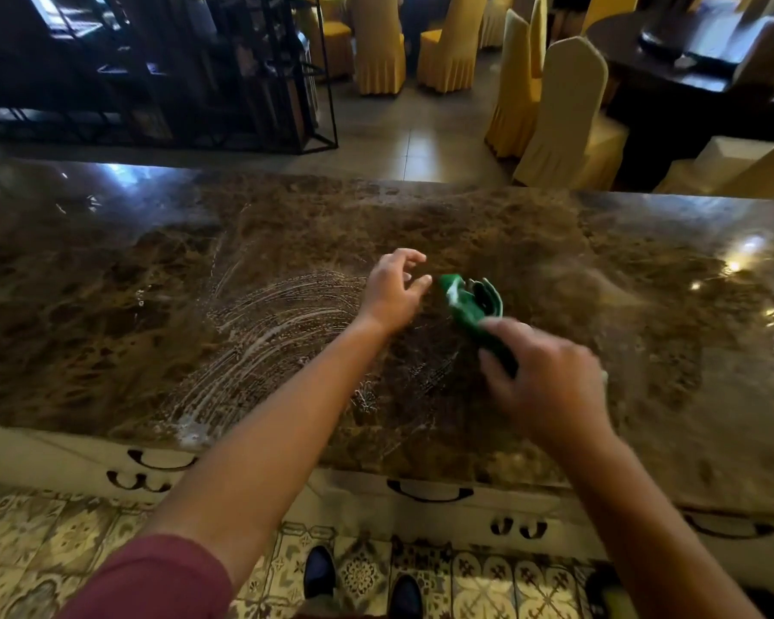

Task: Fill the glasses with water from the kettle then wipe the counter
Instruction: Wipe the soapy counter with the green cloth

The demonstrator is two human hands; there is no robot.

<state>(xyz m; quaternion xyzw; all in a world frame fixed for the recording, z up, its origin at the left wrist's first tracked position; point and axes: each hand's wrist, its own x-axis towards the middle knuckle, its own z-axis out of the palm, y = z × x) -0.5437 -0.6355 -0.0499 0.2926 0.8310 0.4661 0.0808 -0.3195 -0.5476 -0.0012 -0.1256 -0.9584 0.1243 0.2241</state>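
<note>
A green cloth (pixel 470 301) hangs bunched over the middle of the brown marble counter (pixel 153 270). My right hand (pixel 546 377) grips its near end and is blurred with motion. My left hand (pixel 394 292) hovers just left of the cloth, fingers spread and curled, holding nothing. Wet, soapy wipe streaks (pixel 264 332) arc across the counter to the left of my left hand. No glasses and no kettle are in view.
Cream drawers with dark handles (pixel 430 491) run under the counter's near edge, above a patterned tile floor. Beyond the counter stand a black metal shelf (pixel 224 78), yellow-covered chairs (pixel 559 118) and a dark table (pixel 689 51).
</note>
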